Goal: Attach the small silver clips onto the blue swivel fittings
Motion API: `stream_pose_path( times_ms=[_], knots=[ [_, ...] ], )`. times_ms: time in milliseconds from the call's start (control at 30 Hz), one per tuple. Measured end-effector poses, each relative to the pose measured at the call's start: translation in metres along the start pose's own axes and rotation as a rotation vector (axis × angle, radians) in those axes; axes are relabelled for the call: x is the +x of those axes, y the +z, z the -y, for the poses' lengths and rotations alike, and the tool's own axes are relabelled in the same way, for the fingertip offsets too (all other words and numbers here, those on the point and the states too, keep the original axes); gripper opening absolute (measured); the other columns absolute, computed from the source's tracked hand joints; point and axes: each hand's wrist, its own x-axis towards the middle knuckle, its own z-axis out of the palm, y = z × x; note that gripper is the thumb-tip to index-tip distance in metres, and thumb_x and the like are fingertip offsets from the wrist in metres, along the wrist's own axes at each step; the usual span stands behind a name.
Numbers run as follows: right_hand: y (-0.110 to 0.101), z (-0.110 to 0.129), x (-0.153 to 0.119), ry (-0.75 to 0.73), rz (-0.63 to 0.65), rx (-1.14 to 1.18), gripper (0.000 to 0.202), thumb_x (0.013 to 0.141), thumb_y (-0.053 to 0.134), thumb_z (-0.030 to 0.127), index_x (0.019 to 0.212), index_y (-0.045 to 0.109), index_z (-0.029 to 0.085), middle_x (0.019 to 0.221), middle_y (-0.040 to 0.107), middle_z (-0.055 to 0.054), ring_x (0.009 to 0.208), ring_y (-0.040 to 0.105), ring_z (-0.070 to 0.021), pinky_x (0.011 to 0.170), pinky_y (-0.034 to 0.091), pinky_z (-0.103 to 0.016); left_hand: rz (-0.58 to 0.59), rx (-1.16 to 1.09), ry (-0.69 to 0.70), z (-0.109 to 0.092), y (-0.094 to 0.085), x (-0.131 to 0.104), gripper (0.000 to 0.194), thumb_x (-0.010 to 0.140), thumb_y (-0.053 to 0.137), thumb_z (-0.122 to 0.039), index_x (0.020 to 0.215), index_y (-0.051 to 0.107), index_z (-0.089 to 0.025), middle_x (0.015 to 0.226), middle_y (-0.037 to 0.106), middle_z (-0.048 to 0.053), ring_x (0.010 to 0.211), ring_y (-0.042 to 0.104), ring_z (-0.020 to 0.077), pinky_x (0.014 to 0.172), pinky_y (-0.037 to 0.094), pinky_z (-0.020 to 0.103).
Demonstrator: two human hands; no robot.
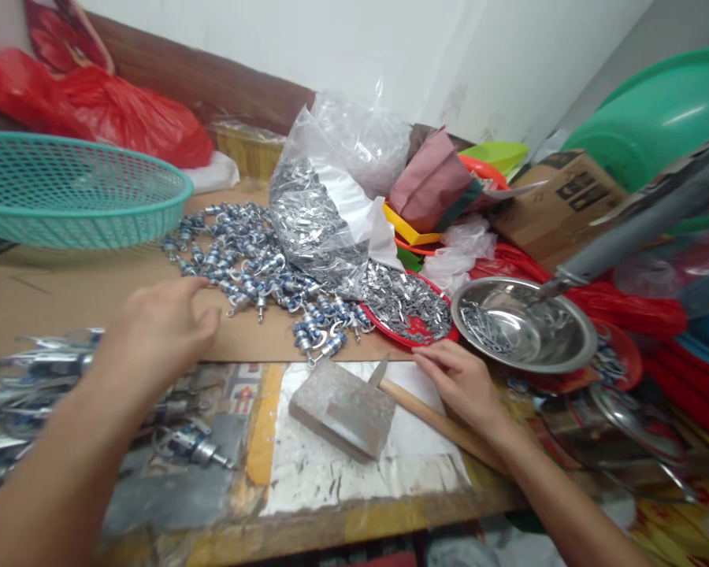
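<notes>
My left hand [159, 331] hovers at the near left edge of a pile of small blue-and-silver metal pieces [236, 244] that look like miniature fishing reels. Its thumb and forefinger are apart, with nothing visible between them. My right hand [461, 382] has its fingertips pinched together by the near rim of a red plate [390, 335] of small grey metal parts [410, 299]. Whatever the pinch holds is too small to make out. In front lies a steel block [343, 409], with a wooden-handled hammer [443, 425] beside it, partly under my right forearm.
More reel-like pieces [192, 445] lie at the near left. A steel bowl [525, 354] holds pins, with a grey-handled tool [614, 236] leaning over it. A clear bag of metal parts [313, 213] stands behind. A turquoise basket [83, 213] sits far left, a carton [561, 205] right.
</notes>
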Motion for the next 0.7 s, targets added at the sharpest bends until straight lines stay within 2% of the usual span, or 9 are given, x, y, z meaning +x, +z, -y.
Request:
stream_pose_path(
  times_ms=[100,200,267,333,400,467,533,600,700],
  knots=[
    [0.008,-0.018,0.036,0.05,-0.031,-0.067,0.03,0.086,0.052,0.033,0.105,0.067,0.015,0.094,0.064,-0.01,0.089,0.06,-0.0226,0.083,0.045,-0.038,-0.046,0.001,-0.04,-0.025,0.022,0.04,0.039,0.082,0.043,-0.039,0.097,0.062,-0.009,0.083,0.07,0.0,0.104,0.061,0.0303,0.087,0.045,0.039],
    [0.016,-0.032,0.062,0.091,0.029,-0.099,0.027,0.081,0.061,0.035,0.1,0.067,0.016,0.087,0.064,-0.007,0.081,0.061,-0.0205,0.079,0.047,-0.037,-0.07,-0.044,-0.065,-0.034,0.038,0.058,0.028,0.081,0.053,-0.038,0.072,0.063,-0.013,0.067,0.065,-0.004,0.085,0.067,0.0207,0.07,0.049,0.025],
    [0.021,-0.036,0.071,0.106,0.055,-0.099,0.024,0.084,0.06,0.035,0.098,0.064,0.015,0.09,0.064,-0.005,0.082,0.061,-0.018,0.078,0.049,-0.037,-0.078,-0.11,-0.055,-0.037,0.038,0.059,0.025,0.083,0.056,-0.036,0.079,0.064,-0.013,0.079,0.067,-0.001,0.081,0.066,0.0186,0.069,0.051,0.03],
    [0.024,-0.036,0.073,0.114,0.057,-0.084,0.022,0.088,0.055,0.034,0.099,0.061,0.015,0.097,0.063,-0.005,0.086,0.061,-0.0166,0.079,0.05,-0.037,-0.078,-0.204,-0.025,-0.04,0.031,0.055,0.029,0.082,0.059,-0.033,0.105,0.061,-0.015,0.093,0.067,0.003,0.086,0.065,0.022,0.077,0.051,0.039],
    [0.026,-0.034,0.071,0.119,0.043,-0.054,0.022,0.09,0.053,0.033,0.101,0.059,0.015,0.102,0.062,-0.005,0.087,0.061,-0.0161,0.078,0.051,-0.037,-0.076,-0.323,-0.011,-0.048,0.022,0.046,0.056,0.075,0.066,-0.03,0.126,0.05,-0.017,0.09,0.066,0.005,0.091,0.063,0.0278,0.083,0.048,0.043],
    [0.027,-0.033,0.069,0.121,0.014,-0.012,0.022,0.09,0.052,0.032,0.102,0.059,0.016,0.103,0.062,-0.005,0.086,0.061,-0.0158,0.077,0.051,-0.036,-0.064,-0.467,-0.021,-0.06,0.016,0.031,0.07,0.068,0.07,-0.029,0.132,0.044,-0.016,0.087,0.065,0.006,0.088,0.064,0.0292,0.081,0.049,0.04],
    [0.029,-0.033,0.068,0.126,-0.037,0.033,0.021,0.09,0.053,0.033,0.1,0.06,0.015,0.101,0.062,-0.005,0.085,0.061,-0.0154,0.077,0.051,-0.035,-0.004,-0.629,-0.017,-0.074,0.015,0.008,0.061,0.068,0.068,-0.031,0.126,0.051,-0.018,0.088,0.066,0.006,0.08,0.067,0.0251,0.072,0.052,0.035],
    [0.029,-0.035,0.068,0.143,-0.114,0.077,0.02,0.089,0.054,0.032,0.095,0.061,0.014,0.095,0.063,-0.004,0.083,0.061,-0.0152,0.077,0.05,-0.036,0.114,-0.773,0.0,-0.087,0.019,-0.021,0.044,0.071,0.065,-0.036,0.111,0.059,-0.018,0.077,0.069,0.004,0.069,0.069,0.0217,0.063,0.055,0.03],
    [0.026,-0.032,0.067,0.19,-0.265,0.148,0.02,0.086,0.056,0.031,0.079,0.062,0.013,0.084,0.063,-0.005,0.081,0.06,-0.0174,0.078,0.048,-0.037,0.23,-0.872,-0.034,-0.095,0.026,-0.061,0.028,0.063,0.072,-0.038,0.082,0.067,-0.018,0.065,0.072,0.003,0.056,0.067,0.0201,0.051,0.053,0.028]
  ],
)
